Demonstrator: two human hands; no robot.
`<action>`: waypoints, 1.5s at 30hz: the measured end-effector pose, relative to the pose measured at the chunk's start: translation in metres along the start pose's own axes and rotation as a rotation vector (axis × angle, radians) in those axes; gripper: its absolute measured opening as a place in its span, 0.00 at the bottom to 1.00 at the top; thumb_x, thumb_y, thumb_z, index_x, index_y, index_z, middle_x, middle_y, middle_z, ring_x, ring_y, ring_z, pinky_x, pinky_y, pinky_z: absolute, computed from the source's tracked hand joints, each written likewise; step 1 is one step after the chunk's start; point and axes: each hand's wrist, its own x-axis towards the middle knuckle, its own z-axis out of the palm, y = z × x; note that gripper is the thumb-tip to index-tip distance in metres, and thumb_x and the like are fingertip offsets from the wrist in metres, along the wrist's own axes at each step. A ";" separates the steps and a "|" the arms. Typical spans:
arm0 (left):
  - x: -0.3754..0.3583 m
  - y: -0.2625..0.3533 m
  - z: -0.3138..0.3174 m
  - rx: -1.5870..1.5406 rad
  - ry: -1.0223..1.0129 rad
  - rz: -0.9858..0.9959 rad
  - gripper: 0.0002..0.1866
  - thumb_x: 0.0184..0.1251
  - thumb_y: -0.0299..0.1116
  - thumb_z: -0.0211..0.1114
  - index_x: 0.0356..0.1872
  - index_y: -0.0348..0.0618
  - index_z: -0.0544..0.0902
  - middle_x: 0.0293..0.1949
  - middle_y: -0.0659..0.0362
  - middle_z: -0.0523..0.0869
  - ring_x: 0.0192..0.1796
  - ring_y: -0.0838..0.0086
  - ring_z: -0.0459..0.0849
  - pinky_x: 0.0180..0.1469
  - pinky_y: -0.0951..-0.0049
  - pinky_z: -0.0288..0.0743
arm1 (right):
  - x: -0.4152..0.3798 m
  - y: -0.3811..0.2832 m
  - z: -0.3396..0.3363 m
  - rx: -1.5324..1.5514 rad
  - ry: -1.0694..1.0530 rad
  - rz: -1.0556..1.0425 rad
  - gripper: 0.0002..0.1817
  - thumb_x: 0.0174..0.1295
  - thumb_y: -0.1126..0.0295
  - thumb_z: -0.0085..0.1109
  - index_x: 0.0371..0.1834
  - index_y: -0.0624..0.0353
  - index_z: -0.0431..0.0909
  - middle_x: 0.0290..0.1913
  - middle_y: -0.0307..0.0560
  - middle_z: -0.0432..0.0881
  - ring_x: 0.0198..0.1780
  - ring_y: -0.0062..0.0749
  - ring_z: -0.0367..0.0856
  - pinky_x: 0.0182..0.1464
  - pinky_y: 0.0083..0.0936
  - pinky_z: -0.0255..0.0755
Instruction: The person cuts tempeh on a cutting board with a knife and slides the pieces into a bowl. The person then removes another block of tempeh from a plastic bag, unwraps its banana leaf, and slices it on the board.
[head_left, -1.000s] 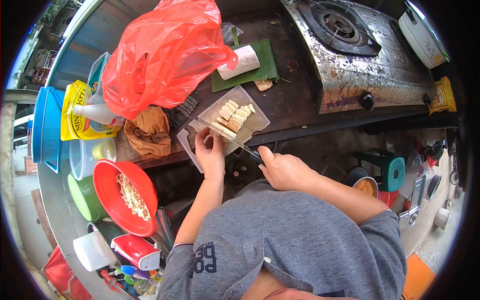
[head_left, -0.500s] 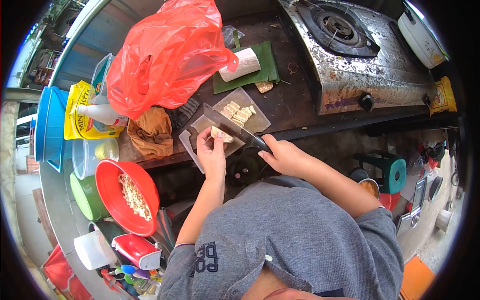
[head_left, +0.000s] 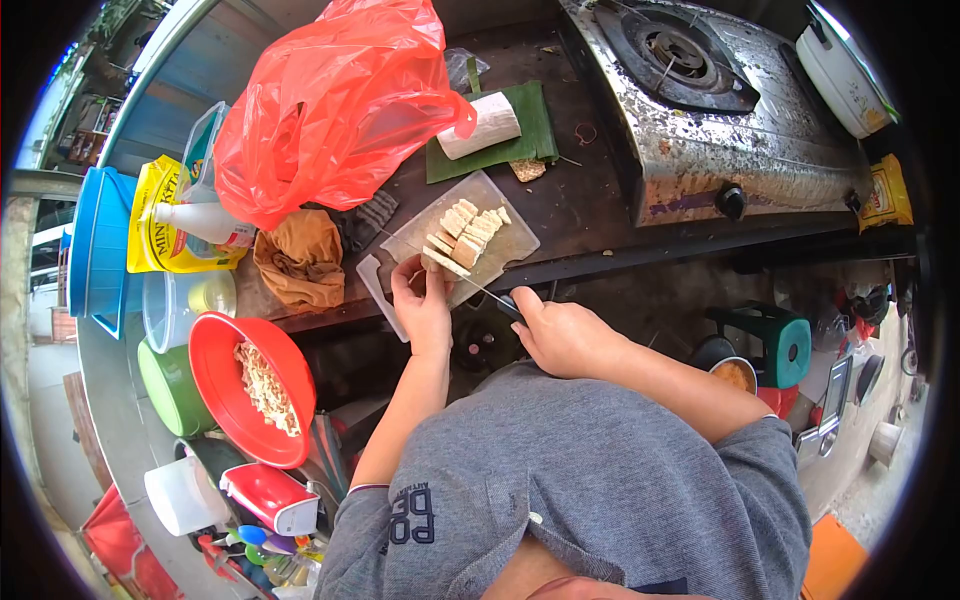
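Note:
My right hand [head_left: 568,332] is wrapped round the dark handle of a kitchen knife [head_left: 488,293], its blade seen nearly edge-on across the cutting board. Fingers of my left hand [head_left: 422,308] are closed on a piece of tempeh [head_left: 446,263] at the board's near side, beside the blade. Several cut tempeh slices [head_left: 474,228] lie in rows just beyond it on the translucent cutting board [head_left: 518,240]. Behind the board, a whitish tempeh block [head_left: 482,126] rests on a green banana leaf [head_left: 535,105].
A red plastic bag [head_left: 330,110] bulges at the back left, near a brown cloth [head_left: 300,262]. Lower left stands a red basin [head_left: 215,375] holding pale shredded food. A gas stove [head_left: 690,130] occupies the right, with a green stool [head_left: 785,345] below.
The knife has turned from showing its broad blade to nearly edge-on. The piece in my left hand is now down on the board, against the other slices.

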 end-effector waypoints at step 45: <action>0.003 -0.017 -0.007 0.009 0.049 0.056 0.09 0.68 0.28 0.59 0.46 0.39 0.72 0.43 0.59 0.77 0.43 0.78 0.79 0.47 0.76 0.79 | 0.023 0.021 0.020 -0.066 0.041 -0.036 0.13 0.67 0.67 0.47 0.43 0.66 0.60 0.27 0.66 0.80 0.31 0.63 0.80 0.34 0.51 0.74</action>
